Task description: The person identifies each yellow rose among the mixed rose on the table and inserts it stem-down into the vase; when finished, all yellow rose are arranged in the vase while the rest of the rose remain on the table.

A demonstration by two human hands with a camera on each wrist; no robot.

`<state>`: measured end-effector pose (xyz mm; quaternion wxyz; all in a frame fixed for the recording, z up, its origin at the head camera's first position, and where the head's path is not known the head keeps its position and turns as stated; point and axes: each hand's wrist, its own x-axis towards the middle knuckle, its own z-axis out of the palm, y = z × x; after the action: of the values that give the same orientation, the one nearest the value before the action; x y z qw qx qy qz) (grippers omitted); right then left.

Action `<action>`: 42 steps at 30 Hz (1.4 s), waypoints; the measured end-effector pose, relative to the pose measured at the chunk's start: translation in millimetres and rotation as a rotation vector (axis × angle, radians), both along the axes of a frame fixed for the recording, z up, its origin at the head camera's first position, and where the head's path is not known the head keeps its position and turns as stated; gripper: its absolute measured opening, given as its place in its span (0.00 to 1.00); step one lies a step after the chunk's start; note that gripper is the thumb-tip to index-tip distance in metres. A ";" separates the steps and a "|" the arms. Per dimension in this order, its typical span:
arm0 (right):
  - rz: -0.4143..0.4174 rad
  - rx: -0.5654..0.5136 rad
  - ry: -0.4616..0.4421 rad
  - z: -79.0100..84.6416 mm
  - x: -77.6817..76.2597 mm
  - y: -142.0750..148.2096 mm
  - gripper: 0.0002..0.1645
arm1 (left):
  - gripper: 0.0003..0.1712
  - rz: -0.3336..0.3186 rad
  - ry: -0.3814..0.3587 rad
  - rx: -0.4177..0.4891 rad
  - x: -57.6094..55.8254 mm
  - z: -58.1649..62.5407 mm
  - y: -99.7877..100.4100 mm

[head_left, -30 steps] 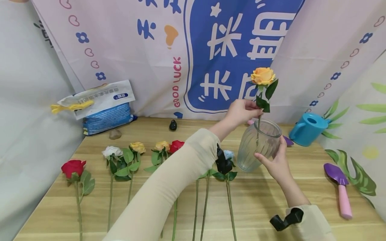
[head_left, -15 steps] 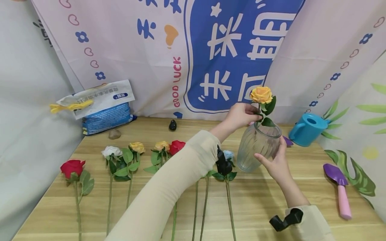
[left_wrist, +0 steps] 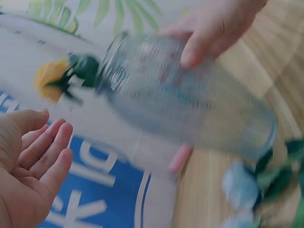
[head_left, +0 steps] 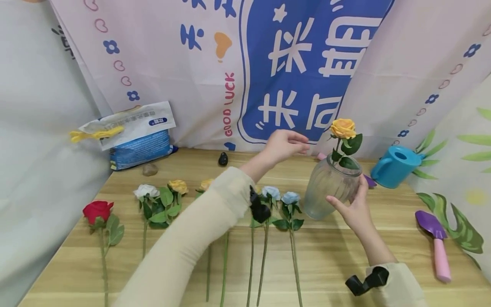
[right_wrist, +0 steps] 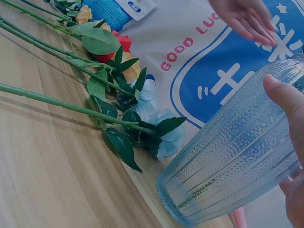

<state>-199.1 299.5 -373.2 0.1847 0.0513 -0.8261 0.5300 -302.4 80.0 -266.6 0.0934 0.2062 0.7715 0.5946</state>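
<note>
A clear ribbed glass vase [head_left: 326,192] stands on the table, a yellow rose [head_left: 343,128] upright in its mouth. In the right wrist view the rose's stem [right_wrist: 197,192] shows through the glass near the base. My right hand [head_left: 354,209] grips the vase's side, thumb in front and fingers round behind. To the left of the rose, my left hand [head_left: 285,147] hangs in the air, fingers extended and apart from flower and vase. The left wrist view shows that hand [left_wrist: 35,161] with its palm bare. Two pale blue roses [head_left: 290,198] lie beside the vase.
More roses lie in a row leftward, among them a white one [head_left: 146,191] and a red one [head_left: 98,212]. A blue watering can [head_left: 397,166] and a purple-and-pink trowel [head_left: 433,245] are on the right. A blue-and-white packet [head_left: 140,145] stands back left, near a black stone [head_left: 223,159].
The yellow rose went down into the vase. My left hand then let go of it and drew back to the left. The right hand keeps its hold on the vase.
</note>
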 end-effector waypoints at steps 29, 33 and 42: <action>-0.014 0.016 0.022 4.8 5.9 0.9 0.57 | 0.14 0.121 0.084 -0.802 74.9 -111.1 -276.7; -0.012 0.015 0.014 2.8 5.0 0.6 0.57 | 0.19 0.131 0.078 -0.835 79.2 -117.2 -268.9; -0.002 0.011 0.003 -0.1 4.2 -2.9 0.57 | 0.24 0.166 0.027 -0.884 82.9 -125.5 -261.3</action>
<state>-194.9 296.6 -373.3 0.1863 0.0521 -0.8287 0.5251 -219.5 -181.2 -392.2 0.1146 0.0918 0.9665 0.2105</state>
